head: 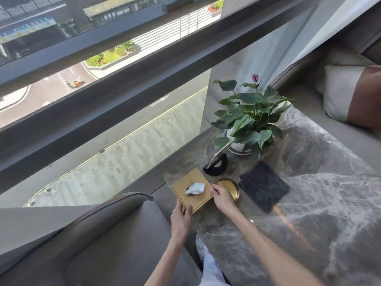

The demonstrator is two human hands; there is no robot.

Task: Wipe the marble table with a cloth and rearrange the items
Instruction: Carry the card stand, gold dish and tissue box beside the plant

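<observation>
A gold tissue box (190, 188) with a white tissue poking out of its top sits at the near left corner of the grey marble table (309, 203). My left hand (181, 217) grips the box's near edge. My right hand (221, 197) holds its right side. Just right of the box lies a round gold dish (231, 187). A dark square folder or mat (265, 188) lies flat beyond the dish. Behind them stand a black half-round stand with a metal rod (216, 165) and a potted green plant (247, 120) in a white pot. No cloth shows.
A grey armchair (113, 244) stands at the lower left, close to the table's corner. A large window (103, 79) runs along the far side. A sofa with a cushion (346, 93) is at the upper right. My shoe (201, 247) shows between chair and table.
</observation>
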